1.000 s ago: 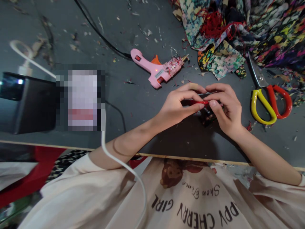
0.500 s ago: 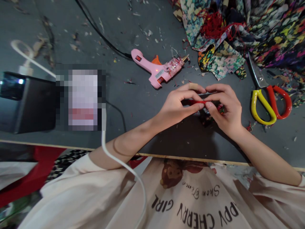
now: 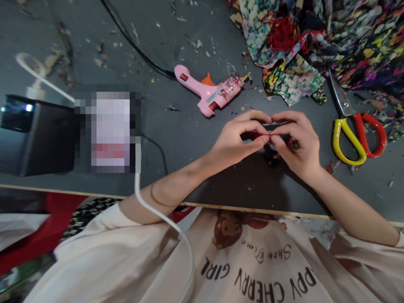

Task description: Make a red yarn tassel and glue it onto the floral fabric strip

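Both hands meet above the near part of the grey table. My left hand [image 3: 237, 136] pinches a thin red cord [image 3: 269, 135] between thumb and index finger. Around one of its other fingers is a tan bandage [image 3: 256, 114]. Facing it, my right hand [image 3: 298, 143] is closed in a pinch on the same cord, thumb against index finger. A small piece of dark floral fabric [image 3: 293, 145] shows inside the curl of the right hand, and more dark material hangs beneath the fingertips. The fingers hide most of the cord and fabric.
Beyond my hands lies a pink hot glue gun [image 3: 210, 92] with a black cable [image 3: 139, 48]. Scissors [image 3: 347, 122] with yellow and red handles rest at right. Floral fabric [image 3: 356, 46] and red thread [image 3: 282, 33] are heaped behind. A black box [image 3: 47, 139] stands left.
The two thumbs have drawn slightly closer to the cord, and less red shows between the fingertips. Otherwise both hands hold almost the same pose.
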{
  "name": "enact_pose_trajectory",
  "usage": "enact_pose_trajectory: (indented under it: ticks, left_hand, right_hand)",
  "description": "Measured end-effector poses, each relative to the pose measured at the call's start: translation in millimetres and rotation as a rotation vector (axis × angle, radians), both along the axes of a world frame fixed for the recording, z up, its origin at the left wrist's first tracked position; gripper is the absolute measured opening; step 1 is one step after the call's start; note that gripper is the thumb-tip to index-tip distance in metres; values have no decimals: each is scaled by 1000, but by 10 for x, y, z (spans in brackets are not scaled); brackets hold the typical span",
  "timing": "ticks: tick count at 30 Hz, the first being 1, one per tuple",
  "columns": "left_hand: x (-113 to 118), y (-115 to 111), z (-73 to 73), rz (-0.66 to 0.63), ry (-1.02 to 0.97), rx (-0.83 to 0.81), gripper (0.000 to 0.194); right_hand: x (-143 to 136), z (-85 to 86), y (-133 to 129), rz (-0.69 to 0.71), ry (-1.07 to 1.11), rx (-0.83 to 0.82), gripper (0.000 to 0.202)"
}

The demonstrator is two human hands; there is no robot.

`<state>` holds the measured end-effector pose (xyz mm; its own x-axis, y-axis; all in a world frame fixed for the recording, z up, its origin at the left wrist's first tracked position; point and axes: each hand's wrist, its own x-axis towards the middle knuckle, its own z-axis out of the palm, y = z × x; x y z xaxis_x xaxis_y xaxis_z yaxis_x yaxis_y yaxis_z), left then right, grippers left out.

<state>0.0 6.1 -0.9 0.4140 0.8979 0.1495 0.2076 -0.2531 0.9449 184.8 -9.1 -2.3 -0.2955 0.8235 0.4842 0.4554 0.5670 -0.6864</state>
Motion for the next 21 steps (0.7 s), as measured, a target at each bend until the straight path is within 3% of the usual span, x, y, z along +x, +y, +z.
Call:
enact_pose_trajectory:
  ticks: [10,21]
  left_hand:
    - [5,4,-4,16,-27,2,16]
    - [24,4,-30,-7,-11,22,31]
  right_hand:
    - [13,-18,20,0,1,-19,7]
    - [5,3,9,-23,12,-29,6]
